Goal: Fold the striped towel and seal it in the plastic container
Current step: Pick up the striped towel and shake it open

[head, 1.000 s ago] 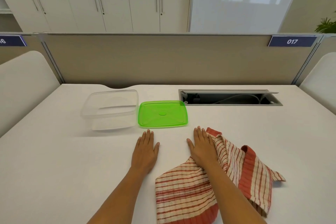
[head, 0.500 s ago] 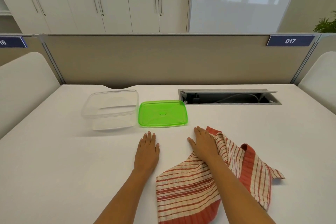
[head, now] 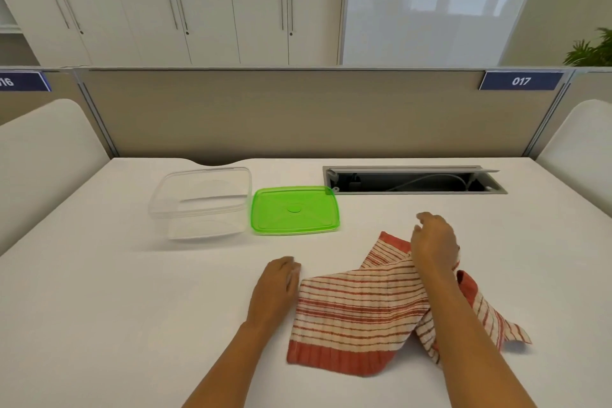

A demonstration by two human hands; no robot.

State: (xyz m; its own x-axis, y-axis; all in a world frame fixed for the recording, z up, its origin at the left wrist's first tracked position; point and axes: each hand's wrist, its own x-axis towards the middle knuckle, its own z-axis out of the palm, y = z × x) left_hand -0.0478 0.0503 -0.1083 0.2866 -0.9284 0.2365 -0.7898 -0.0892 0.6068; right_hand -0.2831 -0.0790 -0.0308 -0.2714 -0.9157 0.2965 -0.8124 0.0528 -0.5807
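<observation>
The red-and-cream striped towel [head: 361, 311] lies crumpled on the white desk, near its front right. My left hand [head: 276, 281] is curled at the towel's left corner and pinches its edge. Over the towel's upper part, my right hand [head: 433, 242] grips a bunch of the cloth, and its forearm hides the fabric beneath. The clear plastic container [head: 200, 202] stands empty and uncovered at the middle left. Its green lid [head: 294, 210] lies flat on the desk just to the right of it.
An open cable hatch [head: 414, 179] is sunk into the desk behind the towel. A beige partition [head: 298, 116] closes the far edge. White side panels [head: 43, 156] stand at the left and right.
Both hands went from lying flat to gripping the towel. The right hand moved right and up with the cloth. The left hand shifted right to the corner, and the towel has stretched out sideways.
</observation>
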